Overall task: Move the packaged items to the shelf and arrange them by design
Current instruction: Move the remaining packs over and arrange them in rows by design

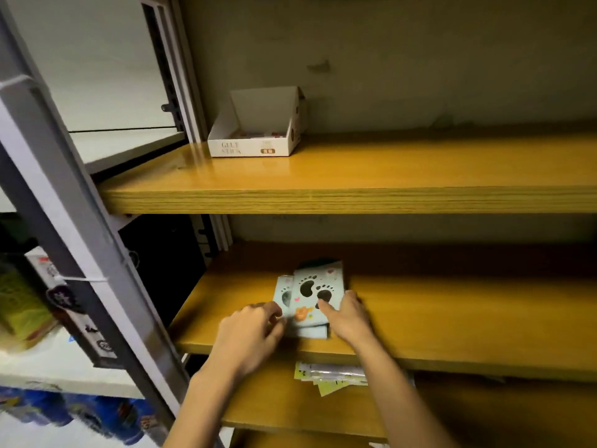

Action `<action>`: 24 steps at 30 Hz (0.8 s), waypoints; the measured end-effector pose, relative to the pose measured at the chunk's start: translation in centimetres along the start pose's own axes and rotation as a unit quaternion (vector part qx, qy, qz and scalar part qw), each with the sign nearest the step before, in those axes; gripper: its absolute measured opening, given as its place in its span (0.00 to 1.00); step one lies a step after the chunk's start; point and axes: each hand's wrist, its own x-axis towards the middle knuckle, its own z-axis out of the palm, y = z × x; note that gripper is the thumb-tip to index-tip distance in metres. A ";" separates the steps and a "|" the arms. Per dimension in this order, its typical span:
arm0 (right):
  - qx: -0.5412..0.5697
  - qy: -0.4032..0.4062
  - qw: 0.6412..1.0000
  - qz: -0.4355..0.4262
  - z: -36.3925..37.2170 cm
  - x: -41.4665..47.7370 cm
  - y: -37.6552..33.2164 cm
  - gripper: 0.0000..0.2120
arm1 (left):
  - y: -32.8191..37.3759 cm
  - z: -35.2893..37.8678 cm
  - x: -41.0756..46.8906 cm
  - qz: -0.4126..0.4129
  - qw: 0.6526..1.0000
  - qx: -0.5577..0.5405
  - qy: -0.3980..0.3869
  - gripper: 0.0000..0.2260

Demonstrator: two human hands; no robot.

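Observation:
A small stack of pale blue packaged items [315, 294] printed with black footprints lies on the middle wooden shelf [452, 324], near its left end. My left hand [252, 334] rests at the stack's left edge, fingers curled against the packets. My right hand [347, 315] presses on the stack's right side, with the index finger on the top packet. A second packet peeks out to the left under the top one. More packets [326, 375], yellow and white, lie on the shelf below, partly hidden by the middle board.
A white open display box [258, 137] stands at the left of the upper shelf [420, 176]. A grey metal upright [80, 240] with hanging tags borders the left side. Beyond it sit green and blue packaged goods on a neighbouring white shelf.

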 end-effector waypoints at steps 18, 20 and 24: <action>0.283 0.188 0.940 0.038 -23.2 -11.4 15.5 0.08 | 22.9 3.3 3.6 0.237 0.967 -0.085 -0.033 0.14; 0.279 0.211 0.936 0.045 -26.2 -13.3 18.0 0.07 | 27.2 3.7 2.8 0.264 0.959 -0.091 -0.036 0.14; 0.269 0.233 0.933 0.060 -32.3 -16.8 22.8 0.07 | 35.5 4.4 1.0 0.297 0.948 -0.106 -0.028 0.13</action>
